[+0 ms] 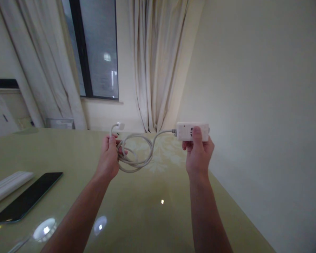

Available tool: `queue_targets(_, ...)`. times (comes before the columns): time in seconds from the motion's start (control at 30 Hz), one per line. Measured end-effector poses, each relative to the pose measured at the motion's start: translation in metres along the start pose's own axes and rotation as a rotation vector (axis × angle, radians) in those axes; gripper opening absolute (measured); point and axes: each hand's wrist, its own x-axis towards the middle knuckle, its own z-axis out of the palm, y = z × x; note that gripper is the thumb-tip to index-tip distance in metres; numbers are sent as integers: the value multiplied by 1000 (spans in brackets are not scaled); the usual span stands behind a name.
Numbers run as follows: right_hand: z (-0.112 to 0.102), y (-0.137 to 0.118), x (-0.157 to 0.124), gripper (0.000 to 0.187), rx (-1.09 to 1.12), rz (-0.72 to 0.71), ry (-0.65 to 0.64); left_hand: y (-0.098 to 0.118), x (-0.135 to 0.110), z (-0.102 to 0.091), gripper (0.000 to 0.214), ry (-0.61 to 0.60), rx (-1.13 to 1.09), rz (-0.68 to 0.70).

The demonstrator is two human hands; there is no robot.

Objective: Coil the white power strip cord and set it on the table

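My right hand [198,154] grips a white power strip [184,131] from below, its thumb pressed on the face beside the dark socket slots. From the strip's left end a pale cord [162,133] runs across to my left hand [109,158]. Loops of that cord hang between the two hands, and the left fingers are closed around part of the coil. Above the left thumb the cord's end stands up, bent over to a white plug [120,125]. Both hands hold everything raised above the table.
The glossy greenish table [147,221] reflects several lights. At left lie a dark phone [28,196] and a long white object [7,186]. A plain wall [260,116] borders the table's right edge. Curtains [158,63] and a window [100,49] are behind.
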Motion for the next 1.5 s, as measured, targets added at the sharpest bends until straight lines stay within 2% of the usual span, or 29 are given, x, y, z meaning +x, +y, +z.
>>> queue_targets(0.17,-4,-4,-1,40,-146,-27,-30,10,2,0,9,115,-70,-93)
queue_targets(0.27,-4,-4,-2,36,-174,-46,6,20,-1,4,9,147,-91,-163)
queue_targets(0.4,1,-5,-3,35,131,100,34,29,-11,11,11,63,-78,-202)
queue_targets(0.47,3,-6,-2,38,258,213,-39,29,-17,14,11,10,-59,-220)
queue_targets(0.53,5,-4,-3,50,294,297,-140,27,-22,18,12,-35,-46,-249)
queue_targets(0.63,9,13,-5,59,236,353,-205,23,-28,22,14,-90,-44,-369)
queue_targets(0.73,12,43,-10,48,119,451,-247,19,-30,25,15,-141,-46,-483)
queue_targets(0.77,12,52,-12,46,83,513,-276,17,-29,25,16,-157,-43,-501)
queue_targets(0.87,12,70,-16,56,50,669,-317,12,-25,24,16,-157,-22,-504)
queue_targets(0.97,11,73,-18,58,101,709,-239,3,-18,18,9,-124,-3,-488)
queue_targets(1.0,12,73,-18,58,112,709,-204,1,-16,15,11,-137,-3,-475)
queue_targets(1.07,13,70,-17,59,119,689,-135,-4,-15,9,30,-221,-13,-415)
queue_targets(1.2,16,62,-13,58,176,586,16,-5,-14,-4,79,-558,59,-187)
queue_targets(1.27,16,58,-12,57,193,552,49,-4,-13,-7,81,-664,210,-28)
queue_targets(1.33,15,54,-11,56,197,563,16,-6,-10,-6,66,-601,372,176)
queue_targets(1.4,16,50,-13,57,209,607,-44,-12,-8,-3,53,-409,467,331)
queue_targets(1.47,19,47,-15,56,236,655,-80,-21,-7,1,50,-218,457,340)
queue_targets(1.5,21,46,-17,56,253,677,-86,-26,-8,3,49,-160,415,312)
